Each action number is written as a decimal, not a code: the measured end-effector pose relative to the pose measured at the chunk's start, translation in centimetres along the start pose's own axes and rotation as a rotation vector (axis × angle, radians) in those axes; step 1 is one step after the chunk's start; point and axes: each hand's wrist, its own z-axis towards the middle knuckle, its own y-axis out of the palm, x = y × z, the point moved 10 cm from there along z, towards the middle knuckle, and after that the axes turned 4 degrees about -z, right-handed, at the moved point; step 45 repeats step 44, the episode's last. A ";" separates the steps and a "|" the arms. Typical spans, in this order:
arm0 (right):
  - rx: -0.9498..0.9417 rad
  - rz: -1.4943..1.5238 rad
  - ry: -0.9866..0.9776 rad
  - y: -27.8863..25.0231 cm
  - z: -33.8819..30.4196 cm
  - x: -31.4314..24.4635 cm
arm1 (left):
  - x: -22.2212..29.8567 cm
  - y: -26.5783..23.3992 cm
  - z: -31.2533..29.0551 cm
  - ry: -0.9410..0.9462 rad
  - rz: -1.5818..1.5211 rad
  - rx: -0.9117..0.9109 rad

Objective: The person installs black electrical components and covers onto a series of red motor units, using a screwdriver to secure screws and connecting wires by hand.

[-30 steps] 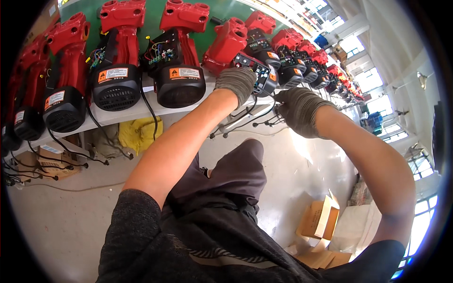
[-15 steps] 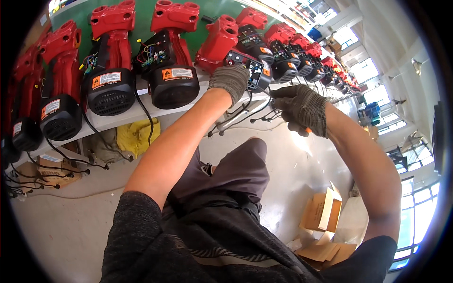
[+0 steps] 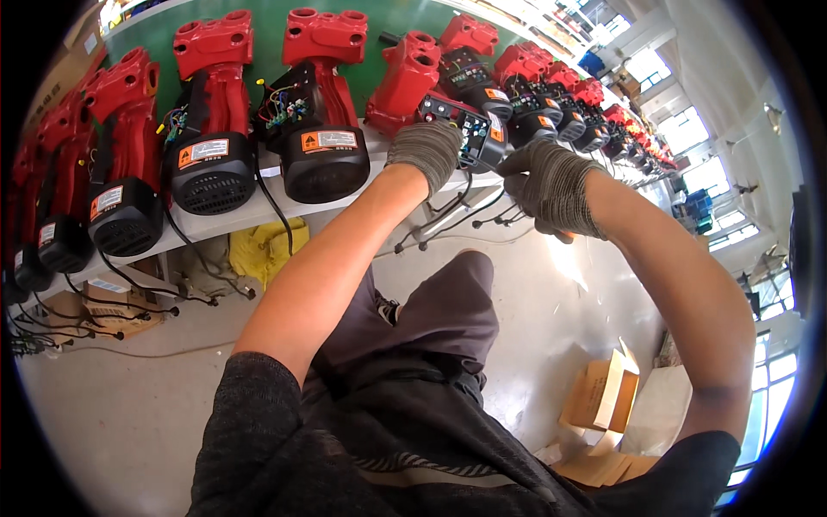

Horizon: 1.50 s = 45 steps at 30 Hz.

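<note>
A red and black electric hoist [image 3: 403, 82] lies on the bench, its dark panel of circuit parts [image 3: 472, 131] facing up. My left hand [image 3: 428, 153], in a grey knit glove, is closed on the panel's near left edge; its fingertips are partly hidden. To the right of the panel, my gloved right hand [image 3: 551, 185] is wrapped around what looks like a screwdriver [image 3: 566, 236]. An orange bit of its handle shows under the palm, and its thin shaft points toward the panel. Whether the tip touches the panel I cannot tell.
Several similar red and black hoists [image 3: 326, 164] line the bench [image 3: 237, 215] on both sides, with black cables hanging over its front edge. Below are a yellow cloth or bag [image 3: 265, 252] and cartons [image 3: 121, 310]. An opened cardboard box [image 3: 603, 392] stands on the floor at right.
The whole view has shifted slightly, so the bench sits a little lower and further right. My right hand has turned slightly around the tool; my left hand keeps its place on the panel.
</note>
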 end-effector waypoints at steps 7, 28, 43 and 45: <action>0.003 -0.485 -0.174 0.5 1.0 2.1 | 1.3 0.8 0.6 0.026 -0.011 -0.035; 0.614 0.415 -0.202 0.7 12.3 18.4 | 0.8 -1.3 -2.2 0.099 -0.001 0.235; 1.105 0.451 -0.509 -1.1 23.0 16.5 | -3.7 0.7 -9.2 -0.290 -0.767 0.441; 1.129 0.442 -0.500 -1.1 23.4 17.3 | -4.2 1.4 -9.1 -0.316 -0.782 0.402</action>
